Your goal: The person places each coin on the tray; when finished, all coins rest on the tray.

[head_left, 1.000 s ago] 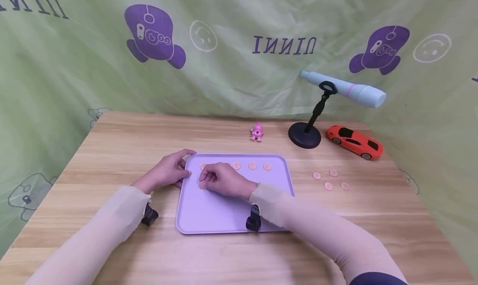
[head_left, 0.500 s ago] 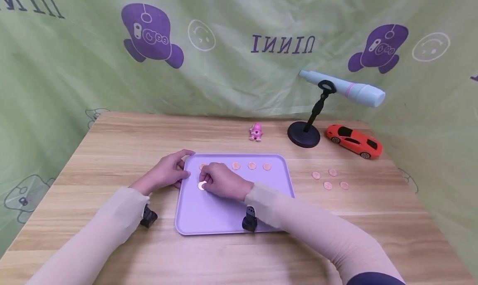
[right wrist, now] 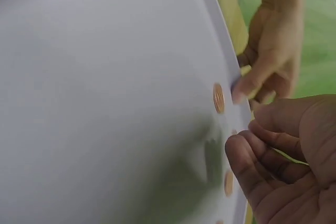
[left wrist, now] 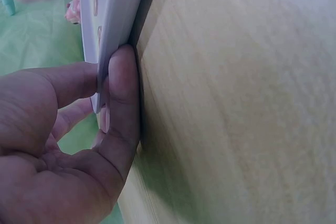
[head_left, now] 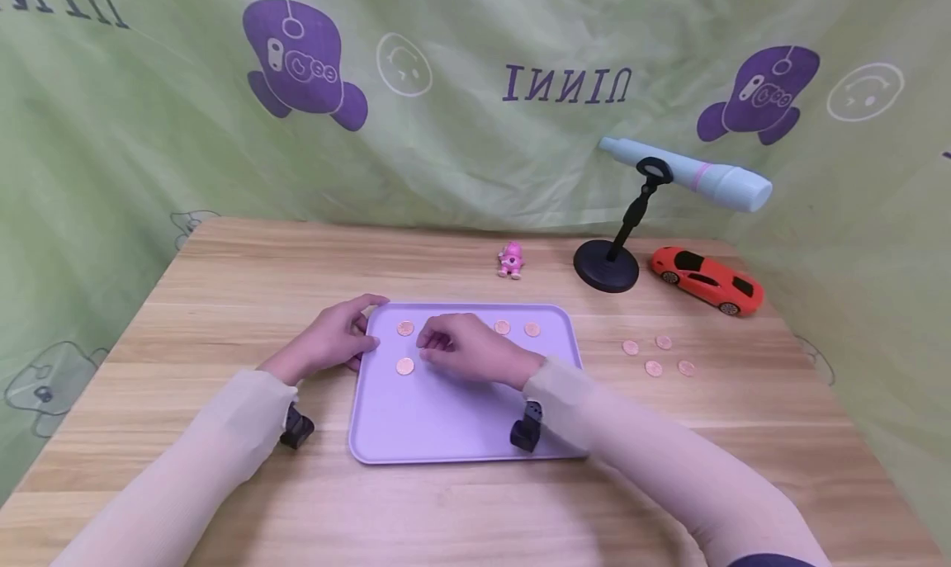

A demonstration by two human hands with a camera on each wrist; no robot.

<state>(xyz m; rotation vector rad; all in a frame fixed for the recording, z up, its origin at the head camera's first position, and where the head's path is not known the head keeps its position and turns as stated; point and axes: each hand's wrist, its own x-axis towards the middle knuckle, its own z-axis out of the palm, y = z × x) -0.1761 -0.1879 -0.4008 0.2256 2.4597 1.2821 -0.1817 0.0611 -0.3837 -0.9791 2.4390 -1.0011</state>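
My left hand (head_left: 332,338) pinches the left edge of a lilac tray (head_left: 446,431); in the left wrist view the thumb and a finger (left wrist: 123,72) close on its rim. Above the tray, my right hand (head_left: 475,348) hovers with fingers loosely bent and nothing between them. Just left of its fingertips, a copper coin (head_left: 404,366) lies flat by itself, also seen in the right wrist view as a copper disc (right wrist: 218,98). Behind it runs a row of coins along the tray's far side, from a left coin (head_left: 404,328) to a right coin (head_left: 532,329), partly hidden by the right hand.
Several loose coins (head_left: 654,369) lie on the wooden table (head_left: 260,501) right of the tray. Beyond stand a pink figurine (head_left: 510,261), a light blue microphone (head_left: 716,181) on a black stand (head_left: 606,266), and an orange toy car (head_left: 709,281). A green curtain (head_left: 446,171) hangs behind.
My right hand has let go of the coin, which stays on the tray, and has shifted right and up from it. The left hand keeps its place on the tray's edge.
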